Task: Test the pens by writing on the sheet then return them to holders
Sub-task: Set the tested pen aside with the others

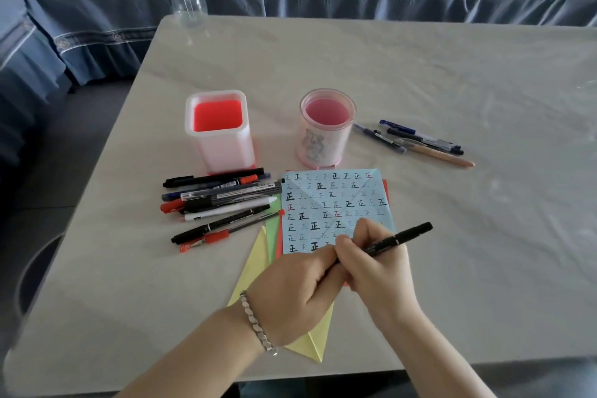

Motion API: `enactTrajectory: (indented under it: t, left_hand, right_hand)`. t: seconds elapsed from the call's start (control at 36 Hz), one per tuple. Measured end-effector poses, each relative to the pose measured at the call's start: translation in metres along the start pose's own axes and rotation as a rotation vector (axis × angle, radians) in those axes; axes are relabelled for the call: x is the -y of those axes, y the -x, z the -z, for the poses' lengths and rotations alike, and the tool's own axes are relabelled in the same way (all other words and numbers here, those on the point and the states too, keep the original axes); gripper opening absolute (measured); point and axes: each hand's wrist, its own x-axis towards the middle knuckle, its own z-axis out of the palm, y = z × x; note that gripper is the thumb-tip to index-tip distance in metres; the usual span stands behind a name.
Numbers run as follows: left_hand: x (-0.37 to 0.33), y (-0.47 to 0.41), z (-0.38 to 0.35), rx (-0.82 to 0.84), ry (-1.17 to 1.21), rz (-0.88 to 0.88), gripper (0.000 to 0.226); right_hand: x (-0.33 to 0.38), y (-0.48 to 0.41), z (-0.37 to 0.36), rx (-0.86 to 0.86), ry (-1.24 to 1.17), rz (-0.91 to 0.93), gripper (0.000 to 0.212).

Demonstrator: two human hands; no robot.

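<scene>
A: Where is the black marker (397, 239) held?

B: Low over the near edge of the blue sheet (332, 203), tilted, with its far end raised to the right. Its barrel is pinched by the curled fingers of the right hand (378, 265). Its near end is wrapped by the curled fingers of the left hand (297, 284) and hidden, so it cannot be told whether a cap is fitted.

A: What could be spoiled from here?

B: If a cap is being pulled and gives suddenly, the tip could be dragged across the sheet or a finger. Characters already written could be marked over.

A: And the sheet itself?

B: It is only laid loosely on yellow paper (255, 262) and other coloured sheets. Nothing is pinning it, since both hands are taken up by the marker, so it may be slid or creased once a stroke is pressed.

A: And the return?

B: No pens are seen in the square red-lined holder (223, 149) or the round pink holder (319, 142), both stood just beyond the sheet. The marker could be mislaid in the pile of pens (223, 200) beside the square holder, or among the few pens (416, 139) right of the round one. Which group is tested cannot be told. The round holder could also be knocked by a hasty reach.
</scene>
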Motion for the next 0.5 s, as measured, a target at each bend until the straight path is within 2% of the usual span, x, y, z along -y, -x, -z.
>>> enactTrajectory:
  t: [0.11,0.19,0.31,0.36,0.44,0.5]
  left_hand:
    - [0.003,0.000,0.005,0.145,0.085,0.102,0.034]
    - [0.002,0.001,0.015,0.175,-0.014,0.184,0.022]
    - [0.022,0.007,0.024,-0.072,-0.301,0.255,0.013]
    - [0.038,0.006,0.029,-0.191,-0.522,0.232,0.010]
    - [0.068,0.010,0.030,-0.301,-0.724,0.141,0.031]
    - [0.081,0.012,0.026,-0.340,-0.827,0.149,0.034]
  right_hand:
    - [-0.001,0.001,0.002,0.018,0.053,0.087,0.035]
    - [-0.002,0.001,0.005,-0.061,0.045,0.102,0.034]
    - [-0.003,-0.006,0.020,-0.316,-0.058,0.021,0.043]
    - [-0.004,-0.008,0.025,-0.350,-0.081,-0.025,0.037]
    - [-0.010,-0.006,0.029,-0.349,-0.075,-0.072,0.028]
    - [-0.014,-0.005,0.030,-0.334,-0.042,-0.084,0.023]
